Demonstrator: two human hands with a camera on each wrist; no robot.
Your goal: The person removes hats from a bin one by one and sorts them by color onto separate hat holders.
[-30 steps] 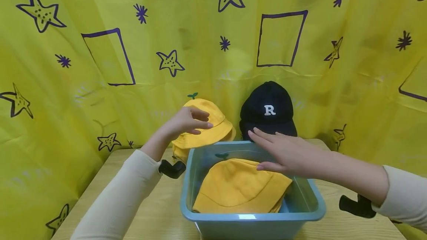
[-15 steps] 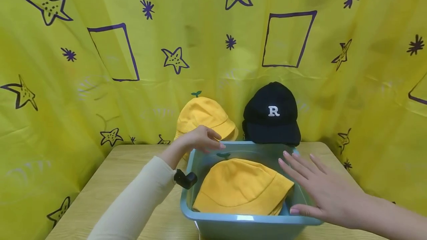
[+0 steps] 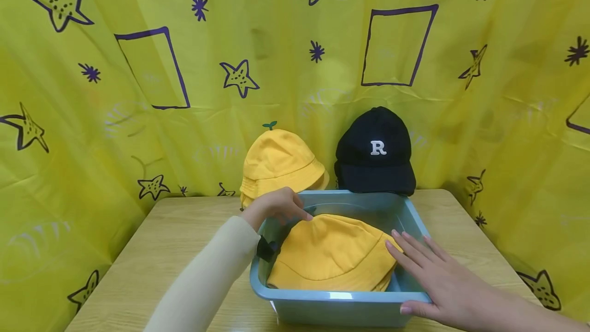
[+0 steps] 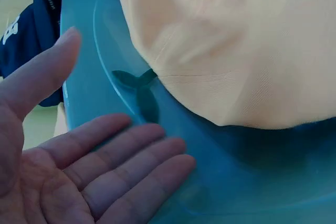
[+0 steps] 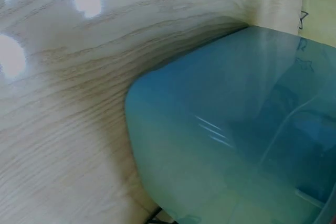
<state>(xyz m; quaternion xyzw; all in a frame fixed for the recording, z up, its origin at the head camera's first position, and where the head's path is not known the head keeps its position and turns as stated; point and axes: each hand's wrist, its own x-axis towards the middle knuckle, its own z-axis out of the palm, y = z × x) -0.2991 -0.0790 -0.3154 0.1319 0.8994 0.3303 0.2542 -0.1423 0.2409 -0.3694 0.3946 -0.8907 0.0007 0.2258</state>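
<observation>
A yellow bucket hat (image 3: 332,255) lies folded in a blue plastic bin (image 3: 341,296), its green sprout (image 4: 148,106) at the crown pointing to the bin's back left. My left hand (image 3: 280,204) reaches over the bin's left side, close to that crown. In the left wrist view its fingers are straight, apart from the cloth and beside the sprout. Fingers spread, my right hand (image 3: 442,275) is at the bin's right rim and near the hat brim; whether it touches either is unclear. The right wrist view shows the bin wall (image 5: 210,129) but not the hand.
Behind the bin, more yellow bucket hats (image 3: 281,160) sit stacked at left. A black cap (image 3: 375,158) with a white R stands at right, close to the bin's back rim. All rest on a wooden table (image 3: 193,229) before a yellow patterned curtain (image 3: 276,29).
My left hand has come down from in front of the stacked yellow hats into the bin. The right hand has moved right and down from above the hat to the right rim.
</observation>
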